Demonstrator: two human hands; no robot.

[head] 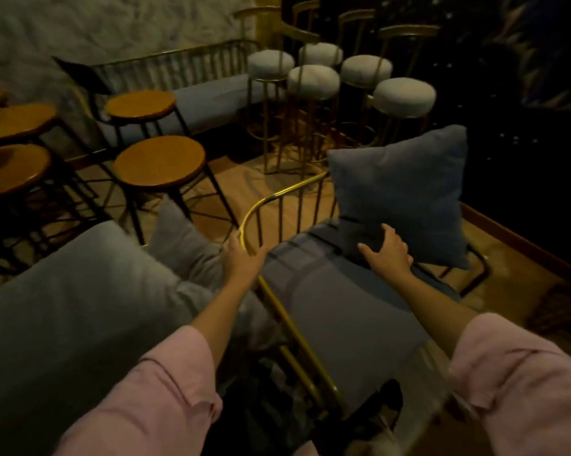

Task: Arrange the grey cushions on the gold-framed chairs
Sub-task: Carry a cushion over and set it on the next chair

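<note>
Finding: the square blue-grey fabric cushion (pixel 406 189) stands on edge on the seat of the gold wire-framed chair (pixel 294 329), at 12 o'clock from the right hand (pixel 387 250), which is the nearer hand. Its fingers (pixel 392 233) curl over the cushion's lower left corner, gripping it. The left hand (pixel 244 261) reaches forward with straight fingers, holding nothing, beside the chair's curved rail (contact uncertain). A paler grey cushion (pixel 182 235) lies at its 9 o'clock.

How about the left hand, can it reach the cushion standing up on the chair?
Probably yes. The left hand is at the gold rail, and only bare seat lies between it and the upright cushion the right hand holds.
</note>
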